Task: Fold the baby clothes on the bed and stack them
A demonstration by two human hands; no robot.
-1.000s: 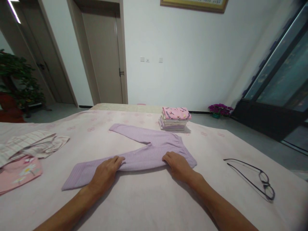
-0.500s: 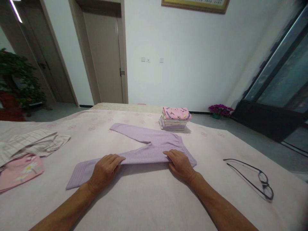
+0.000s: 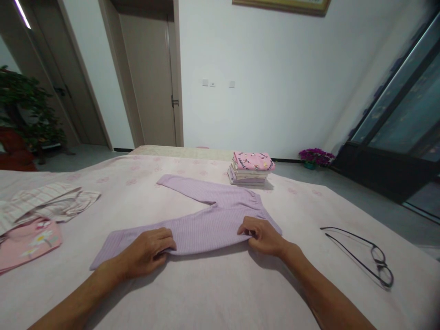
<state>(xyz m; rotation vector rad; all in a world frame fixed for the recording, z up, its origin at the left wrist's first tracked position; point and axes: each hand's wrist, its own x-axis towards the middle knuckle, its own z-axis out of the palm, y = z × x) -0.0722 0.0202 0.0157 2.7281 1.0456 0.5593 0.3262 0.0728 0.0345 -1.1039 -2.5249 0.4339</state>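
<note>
A pair of lilac ribbed trousers lies spread on the pale pink bed cover, one leg pointing to the far left, the other running along the near side. My left hand is closed on the near edge of the near leg. My right hand pinches the near edge at the waistband end. Both hands lift that edge slightly off the cover.
A stack of folded clothes with a pink piece on top stands at the far side of the bed. Unfolded striped and pink garments lie at the left. Black glasses rest at the right. Doors and a plant are behind.
My hands lay flat on the near trouser leg a second ago. Both have since slid toward me and curled around its near edge.
</note>
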